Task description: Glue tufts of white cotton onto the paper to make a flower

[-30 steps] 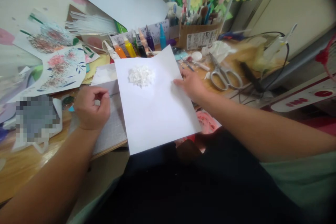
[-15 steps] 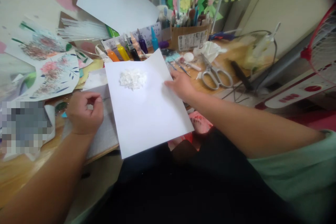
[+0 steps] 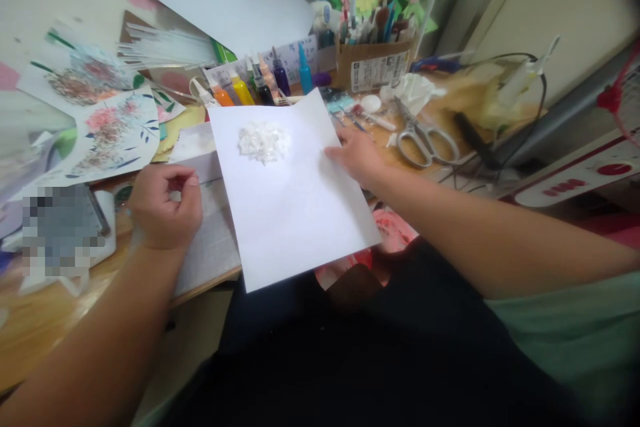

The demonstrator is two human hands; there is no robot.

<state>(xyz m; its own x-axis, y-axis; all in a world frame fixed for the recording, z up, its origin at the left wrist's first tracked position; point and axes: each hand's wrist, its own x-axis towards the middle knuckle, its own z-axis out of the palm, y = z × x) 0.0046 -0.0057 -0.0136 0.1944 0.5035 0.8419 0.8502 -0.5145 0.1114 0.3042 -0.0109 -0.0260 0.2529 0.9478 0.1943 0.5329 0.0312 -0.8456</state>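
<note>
A white sheet of paper (image 3: 300, 213) extends from the table over my lap, tilted slightly. On its upper left part sits a small heap of white bits (image 3: 263, 141). My right hand (image 3: 357, 157) grips the sheet's right edge, thumb on top and fingers underneath. To the left of the sheet, apart from it, my left hand (image 3: 167, 207) is curled with thumb and forefinger together. Whatever it may pinch is hidden. Beneath that hand lies a greyish mat or board (image 3: 210, 240).
Bottles of coloured paint (image 3: 243, 88) stand behind the sheet, beside a cardboard box of brushes (image 3: 377, 63). Scissors (image 3: 425, 143) lie to the right near crumpled tissue (image 3: 413, 91). Floral-printed paper (image 3: 117, 133) is at left. A fan (image 3: 610, 100) stands at far right.
My view has shifted a little, so everything sits slightly further right in the picture. Both hands keep their poses, and the heap stays in place on the sheet.
</note>
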